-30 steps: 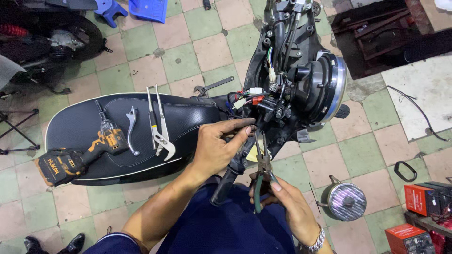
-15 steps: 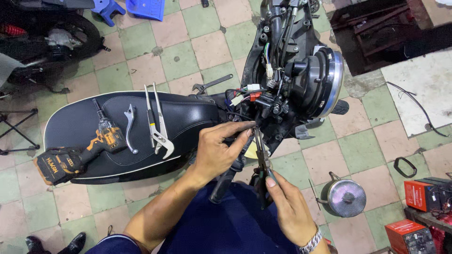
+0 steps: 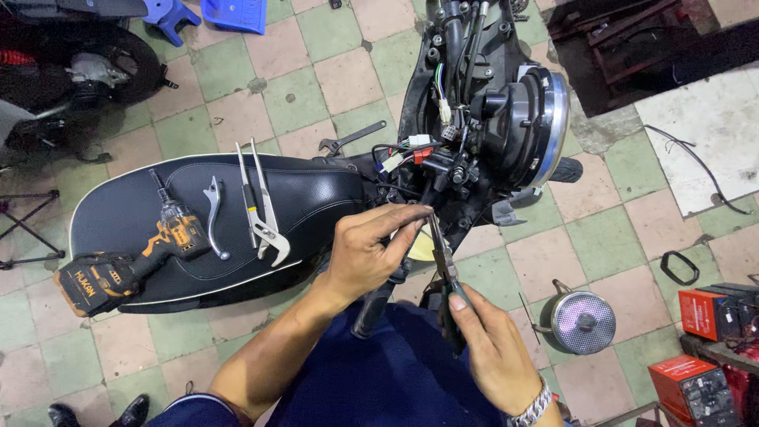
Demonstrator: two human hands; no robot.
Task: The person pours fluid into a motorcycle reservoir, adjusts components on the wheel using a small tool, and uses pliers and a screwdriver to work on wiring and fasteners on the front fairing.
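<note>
The right hand (image 3: 494, 348) is wrapped around the dark handles of a pair of long-nose pliers (image 3: 444, 265), squeezing them together so that the thin jaws run up and away from the person toward the stripped handlebar area of the scooter (image 3: 482, 134); whether the tips actually have hold of something there is too small to tell. The left hand (image 3: 371, 249) comes in from the left with fingers curled and fingertips pinched right at the plier tips, just above the black handlebar grip (image 3: 378, 296), apparently steadying a small part or wire where the jaws meet it. Just beyond the fingers hangs a cluster of loose wires and connectors (image 3: 411, 154) in white, red and green, exposed because the front cover is off, with the round headlight housing (image 3: 526, 126) to the right. To the left, the black seat (image 3: 316, 194) serves as a tool shelf within reach: an orange and black cordless driver (image 3: 130, 257), a silver brake lever (image 3: 213, 213) and slip-joint pliers (image 3: 261, 209) lie flat on it. A wrench (image 3: 352, 138) rests on the tiled floor (image 3: 253, 103) beyond, and a round chrome lamp (image 3: 583, 320) sits on the floor near the right hand.
</note>
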